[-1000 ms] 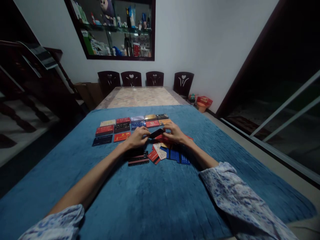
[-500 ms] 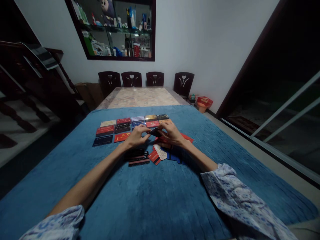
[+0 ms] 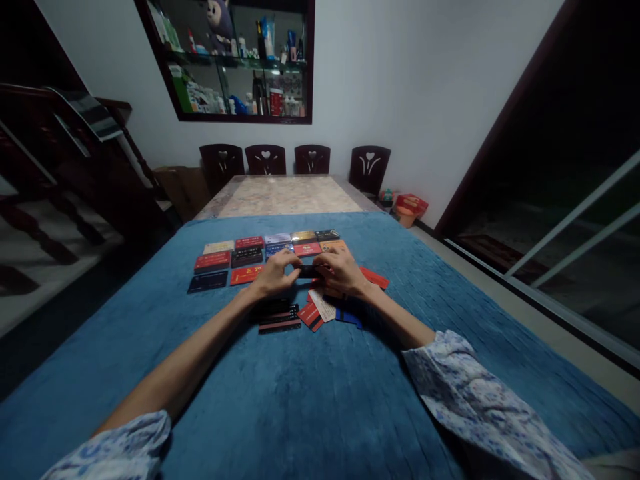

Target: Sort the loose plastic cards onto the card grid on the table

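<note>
A dark card (image 3: pixel 307 271) is held level between my two hands, above the blue cloth; I cannot tell if it is one card or a few together. My left hand (image 3: pixel 275 272) pinches its left end with thumb and fingers. At the other end, my right hand (image 3: pixel 343 271) grips it the same way. Below my hands lie loose cards, among them a red card (image 3: pixel 311 316), a pale card (image 3: pixel 323 305) and a blue card (image 3: pixel 349 317). Black cards (image 3: pixel 279 321) overlap near my left wrist. Beyond, cards stand in rows, including a navy card (image 3: pixel 207 281) and an orange-red card (image 3: pixel 246 275).
A blue cloth (image 3: pixel 280 400) covers the near part of the table, with the marble-patterned top (image 3: pixel 295 193) showing beyond. Several dark chairs (image 3: pixel 265 160) line the far end. A glass door (image 3: pixel 565 220) is at the right and a stair railing (image 3: pixel 55 153) at the left.
The dark card has turned from tilted to nearly level between my hands. The fingers of both hands stay closed on it. The view has shifted slightly.
</note>
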{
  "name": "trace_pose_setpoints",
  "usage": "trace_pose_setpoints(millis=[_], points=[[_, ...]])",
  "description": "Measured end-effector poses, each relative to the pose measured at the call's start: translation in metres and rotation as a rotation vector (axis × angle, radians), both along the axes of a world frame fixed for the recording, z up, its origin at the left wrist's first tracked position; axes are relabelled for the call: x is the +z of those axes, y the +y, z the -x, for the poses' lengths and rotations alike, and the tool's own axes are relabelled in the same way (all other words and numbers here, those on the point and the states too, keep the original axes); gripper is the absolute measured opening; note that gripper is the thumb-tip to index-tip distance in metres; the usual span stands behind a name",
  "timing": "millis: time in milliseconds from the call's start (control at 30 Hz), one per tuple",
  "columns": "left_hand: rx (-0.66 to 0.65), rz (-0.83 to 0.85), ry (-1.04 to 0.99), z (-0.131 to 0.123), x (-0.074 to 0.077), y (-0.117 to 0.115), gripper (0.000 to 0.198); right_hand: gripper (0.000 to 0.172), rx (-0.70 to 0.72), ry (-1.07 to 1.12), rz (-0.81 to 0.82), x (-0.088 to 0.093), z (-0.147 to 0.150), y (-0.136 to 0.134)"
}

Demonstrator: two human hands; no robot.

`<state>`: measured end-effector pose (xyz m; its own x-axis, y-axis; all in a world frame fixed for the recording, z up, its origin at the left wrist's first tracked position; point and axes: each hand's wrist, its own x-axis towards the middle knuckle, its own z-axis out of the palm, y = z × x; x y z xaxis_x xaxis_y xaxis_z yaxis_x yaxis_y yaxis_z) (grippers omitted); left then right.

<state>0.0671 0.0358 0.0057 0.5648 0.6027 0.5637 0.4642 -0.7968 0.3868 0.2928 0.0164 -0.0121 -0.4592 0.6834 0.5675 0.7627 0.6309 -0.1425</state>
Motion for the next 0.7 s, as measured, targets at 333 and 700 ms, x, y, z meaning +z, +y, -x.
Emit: trace_pose_setpoints(millis=[333, 700], points=[[-0.025, 0.025, 0.087, 0.019, -0.006, 0.010, 0.033, 0.023, -0.025, -0.038, 0.027, -0.005, -0.005, 0.001], [-0.002, -0.030, 0.199, 0.020, -0.012, 0.011, 0.040, 0.037, -0.020, -0.125, -0.003, -0.010, 0.002, -0.004]])
